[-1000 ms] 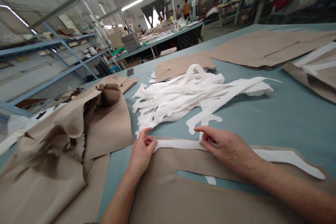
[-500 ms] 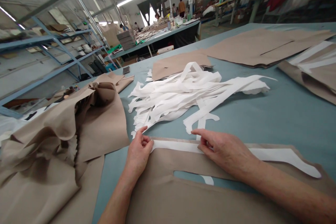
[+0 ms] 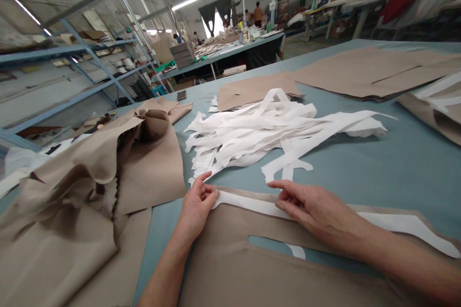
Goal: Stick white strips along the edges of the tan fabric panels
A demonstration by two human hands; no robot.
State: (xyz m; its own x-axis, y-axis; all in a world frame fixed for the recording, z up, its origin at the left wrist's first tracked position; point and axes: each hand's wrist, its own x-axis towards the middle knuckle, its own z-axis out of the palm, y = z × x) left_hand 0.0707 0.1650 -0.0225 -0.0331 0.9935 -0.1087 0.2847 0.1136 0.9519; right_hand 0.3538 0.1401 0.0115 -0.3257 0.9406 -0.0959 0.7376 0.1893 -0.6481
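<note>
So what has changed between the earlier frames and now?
The right hand has drawn slightly back toward the body; beside it, the long, thin white strip slants slightly nearer too. No new grasp or release shows. Unchanged: the left hand at the strip's left end, the heap of white strips.

On the worktop (image 3: 360, 158), a strip (image 3: 248, 203) lies along the far edge of a fabric panel (image 3: 223, 261); behind lies a strip pile (image 3: 248, 129), left a fabric heap (image 3: 72, 220), far right stacked panels (image 3: 360, 69).
</note>
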